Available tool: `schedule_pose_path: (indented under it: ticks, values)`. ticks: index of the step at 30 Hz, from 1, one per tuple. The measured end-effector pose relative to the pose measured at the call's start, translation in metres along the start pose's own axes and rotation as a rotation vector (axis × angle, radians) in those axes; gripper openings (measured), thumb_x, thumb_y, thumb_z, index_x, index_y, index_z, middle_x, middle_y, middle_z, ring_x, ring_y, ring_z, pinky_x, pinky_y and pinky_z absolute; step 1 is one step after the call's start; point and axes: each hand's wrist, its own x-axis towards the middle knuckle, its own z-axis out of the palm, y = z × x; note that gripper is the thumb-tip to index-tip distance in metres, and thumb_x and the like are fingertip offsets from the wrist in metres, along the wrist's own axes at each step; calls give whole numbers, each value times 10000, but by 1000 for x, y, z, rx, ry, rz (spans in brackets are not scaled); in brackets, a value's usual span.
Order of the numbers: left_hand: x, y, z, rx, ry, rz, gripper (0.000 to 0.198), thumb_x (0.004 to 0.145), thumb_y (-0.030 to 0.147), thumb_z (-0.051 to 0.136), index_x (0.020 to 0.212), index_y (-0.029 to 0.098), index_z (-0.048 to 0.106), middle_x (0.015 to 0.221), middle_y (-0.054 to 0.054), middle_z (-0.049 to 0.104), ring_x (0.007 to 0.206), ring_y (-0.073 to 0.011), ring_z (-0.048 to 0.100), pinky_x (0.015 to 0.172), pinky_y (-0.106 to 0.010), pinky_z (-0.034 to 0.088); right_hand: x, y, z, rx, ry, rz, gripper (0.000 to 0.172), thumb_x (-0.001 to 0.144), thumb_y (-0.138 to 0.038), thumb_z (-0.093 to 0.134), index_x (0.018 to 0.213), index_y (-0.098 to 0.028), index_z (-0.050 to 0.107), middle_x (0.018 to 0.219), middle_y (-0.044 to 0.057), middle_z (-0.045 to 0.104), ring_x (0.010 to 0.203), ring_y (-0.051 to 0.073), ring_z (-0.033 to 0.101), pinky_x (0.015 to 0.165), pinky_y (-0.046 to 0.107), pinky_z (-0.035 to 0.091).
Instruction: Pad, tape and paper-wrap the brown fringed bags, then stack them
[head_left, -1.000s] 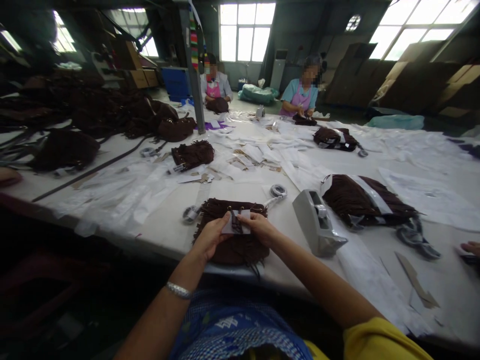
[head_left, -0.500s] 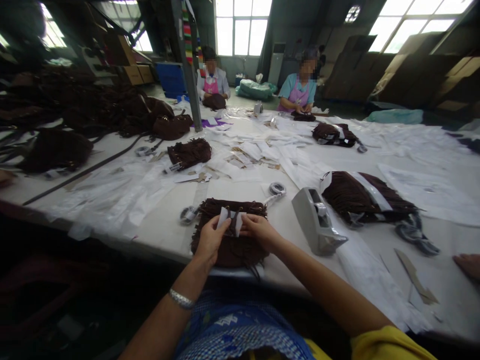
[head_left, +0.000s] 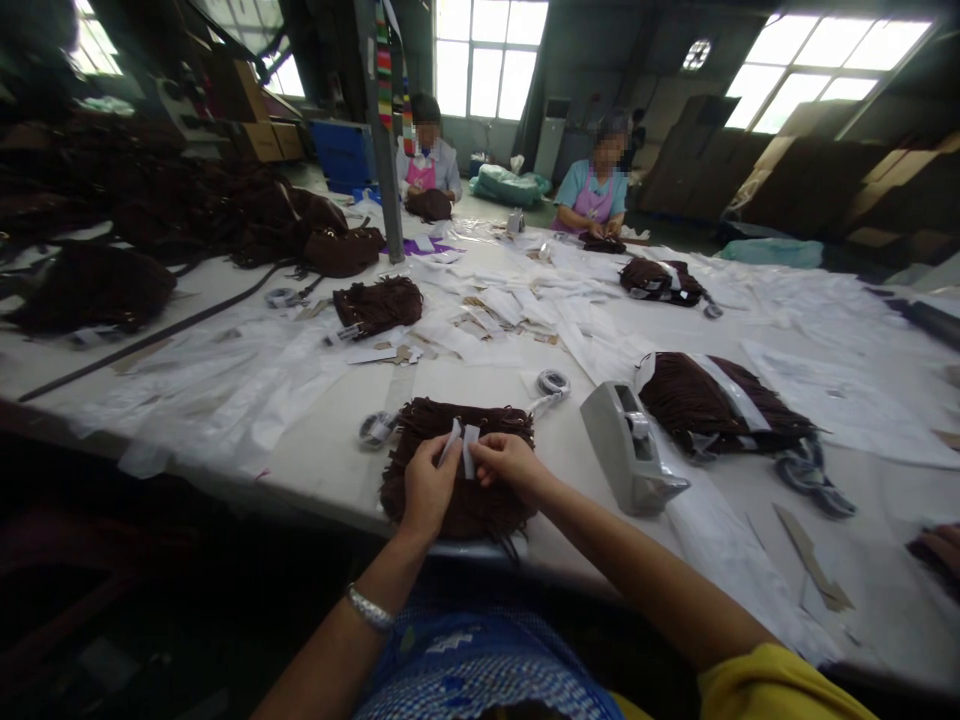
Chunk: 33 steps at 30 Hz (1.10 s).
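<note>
As seen past both forearms, a grey tape dispenser (head_left: 630, 452) sits just right of the hands, w/ a tape roll (head_left: 553, 383) beyond them & a second fringed bag (head_left: 712, 405) further right. White table (head_left: 315, 455), littered w/ paper, runs to big windows (head_left: 487, 55). Left hand (head_left: 426, 490) & right hand (head_left: 510, 462) each pinch a white strip (head_left: 468, 446), folded up btwn them, over the brown fringed bag (head_left: 491, 418) lying under both.

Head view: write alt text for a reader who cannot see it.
The left hand and right hand pinch a folded white paper slip over a brown fringed bag on a white table. A grey tape dispenser stands to its right. A person in a white top and a person in a blue top sit at the far end.
</note>
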Motion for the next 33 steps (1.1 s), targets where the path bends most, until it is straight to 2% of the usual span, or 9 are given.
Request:
schedule_pose_path:
  ticks: [3, 8, 13, 20, 25, 33]
  values:
    - [-3, 3, -1, 71, 22, 92, 282, 793, 395, 716, 999, 207, 757, 1040, -80, 681, 1029, -244, 621, 986, -338, 437, 1, 1, 4, 11, 34, -17, 298, 752, -342, 813, 683, -156, 590, 495, -18, 615, 413, 73, 567, 405, 143, 484]
    - [-6, 4, -1, 170, 36, 200, 249, 849, 335, 655, 1047, 224, 757, 1016, -75, 647, 988, -227, 627, 950, -325, 462, 0, 3, 8, 53, 31, -25, 377, 754, -451, 795, 671, -152, 580, 546, -3, 627, 470, 82, 606, 472, 166, 534]
    - [-6, 3, 1, 274, 51, 279, 216, 871, 294, 627, 1025, 236, 766, 996, -79, 653, 963, -233, 613, 924, -347, 463, 0, 6, 11, 78, 52, -51, 405, 741, -472, 800, 657, -162, 552, 533, -15, 606, 440, 80, 583, 446, 173, 518]
    - [-10, 5, 3, 376, -1, 380, 262, 895, 264, 568, 1073, 240, 758, 1014, -105, 671, 993, -271, 561, 951, -409, 441, 1, 14, 12, 127, 71, -98, 425, 712, -509, 811, 678, -162, 567, 582, -10, 611, 515, 93, 617, 523, 198, 567]
    - [-11, 3, 2, 375, -37, 398, 282, 881, 223, 551, 1066, 260, 760, 991, -101, 683, 988, -274, 553, 946, -411, 449, 0, 17, 12, 169, 72, -123, 495, 746, -633, 720, 690, -159, 588, 610, 10, 605, 536, 120, 636, 535, 239, 587]
    - [-14, 4, -1, 257, -58, 295, 165, 829, 268, 646, 926, 269, 780, 1026, -90, 737, 1019, -285, 617, 1014, -409, 429, 3, 14, 12, 150, 98, -112, 386, 689, -475, 810, 673, -177, 566, 571, -33, 560, 501, 103, 596, 479, 209, 538]
